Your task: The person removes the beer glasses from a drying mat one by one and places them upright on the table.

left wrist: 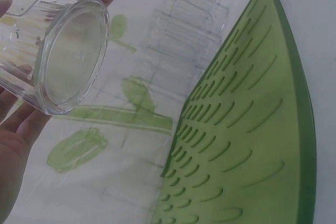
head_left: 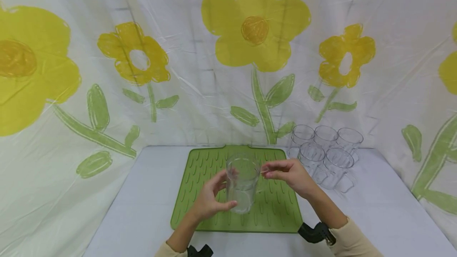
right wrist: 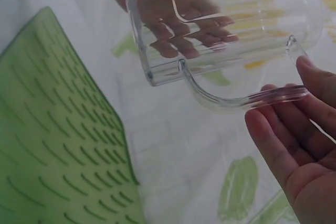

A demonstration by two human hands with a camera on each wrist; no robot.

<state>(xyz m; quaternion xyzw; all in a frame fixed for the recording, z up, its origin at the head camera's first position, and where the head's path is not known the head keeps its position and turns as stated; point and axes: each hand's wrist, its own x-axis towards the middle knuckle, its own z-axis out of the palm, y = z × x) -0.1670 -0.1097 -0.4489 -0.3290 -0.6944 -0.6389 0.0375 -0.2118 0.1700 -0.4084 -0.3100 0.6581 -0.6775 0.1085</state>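
A clear glass mug (head_left: 243, 185) is held upright above the green mat (head_left: 203, 205), which has raised ridges. My left hand (head_left: 211, 199) grips the mug's body from the left, thumb in front and fingers behind. In the left wrist view the thick round base of the mug (left wrist: 76, 59) faces the camera. From the other side, my right hand (head_left: 290, 173) has the mug's handle (right wrist: 236, 100) between thumb and fingers. Through the clear glass, the right wrist view shows the left hand's fingers (right wrist: 189, 38) along the far side.
Several similar clear glass mugs (head_left: 337, 160) stand grouped at the back right of the white table (head_left: 135, 205), close to the mat's right edge. Behind the table hangs a white curtain (head_left: 200, 102) with yellow flowers.
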